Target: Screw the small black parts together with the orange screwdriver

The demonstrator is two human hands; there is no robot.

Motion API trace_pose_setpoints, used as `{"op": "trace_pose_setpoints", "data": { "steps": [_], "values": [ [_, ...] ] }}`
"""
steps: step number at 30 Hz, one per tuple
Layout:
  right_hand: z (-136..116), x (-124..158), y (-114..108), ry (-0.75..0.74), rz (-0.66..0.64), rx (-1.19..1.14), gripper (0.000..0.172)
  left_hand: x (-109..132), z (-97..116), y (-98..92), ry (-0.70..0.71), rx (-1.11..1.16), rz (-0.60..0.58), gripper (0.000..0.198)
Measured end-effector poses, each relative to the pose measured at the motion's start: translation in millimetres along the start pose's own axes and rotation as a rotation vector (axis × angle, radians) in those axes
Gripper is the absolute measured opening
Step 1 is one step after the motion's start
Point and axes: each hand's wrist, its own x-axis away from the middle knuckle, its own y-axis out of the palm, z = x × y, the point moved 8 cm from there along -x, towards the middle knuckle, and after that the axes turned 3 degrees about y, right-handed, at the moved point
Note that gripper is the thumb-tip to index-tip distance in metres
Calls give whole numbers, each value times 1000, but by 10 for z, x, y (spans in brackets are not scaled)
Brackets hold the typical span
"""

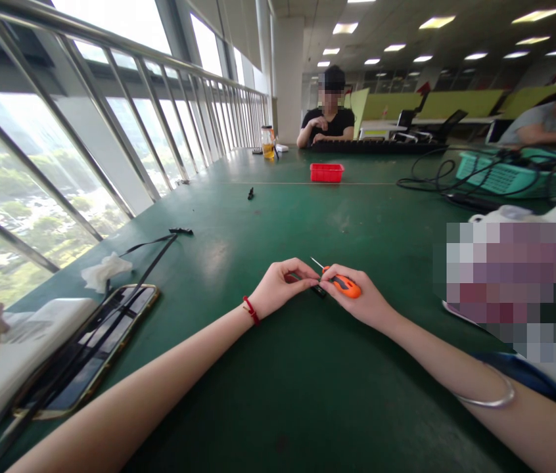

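Both of my hands meet over the middle of the green table (278, 394). My left hand (284, 282) is closed, thumb and fingers pinching a small black part (318, 290) whose kind I cannot make out. In my right hand (357, 295) lies an orange and grey screwdriver (346, 285), its thin metal shaft pointing up and to the left, away from the black part. The right thumb and fingertips also come close to the black part's right end; whether they grip it is hidden.
A red tray (327, 173) sits ahead, with a small black piece (251, 194) left of it. Phone (105, 341), black straps (160, 253) and white device (22, 355) lie left. A teal basket (499, 174) with cables stands right. Two people sit beyond.
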Motion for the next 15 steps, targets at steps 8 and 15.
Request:
{"op": "trace_pose_setpoints", "data": {
  "steps": [8,15],
  "values": [
    [44,-10,-30,28,35,-36,14,81,273,-18,256,-352,81,15],
    [13,-10,-21,9,17,-53,13,117,354,3,358,-543,67,14]
  ]
}}
